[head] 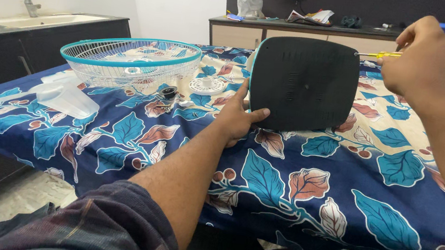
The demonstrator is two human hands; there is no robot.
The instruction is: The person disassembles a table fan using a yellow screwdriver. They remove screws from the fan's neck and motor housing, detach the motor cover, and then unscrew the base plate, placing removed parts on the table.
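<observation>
Surface: a bed or table covered with a dark blue cloth (pixel 291 205) printed with teal and brown leaves; checked fabric over the person's lap lies nearest the camera.
Left hand: the left hand (pixel 237 118) steadies the fan base by its lower left edge, thumb pressed flat on the dark face.
Fan base: a dark, rounded-square fan base (pixel 302 84) with teal trim stands on edge on the cloth, underside toward the camera.
Right hand: the right hand (pixel 426 56) is clenched around a yellow-handled screwdriver (pixel 381 55), its tip at the base's upper right corner.
Left of the base: a white round disc (pixel 206 86), a clear plastic fan blade (pixel 63 98), and a white wire fan guard (pixel 129 58) with a teal rim.
Far: a dark counter with a sink (pixel 39 19), and a cluttered sideboard (pixel 349 39).
</observation>
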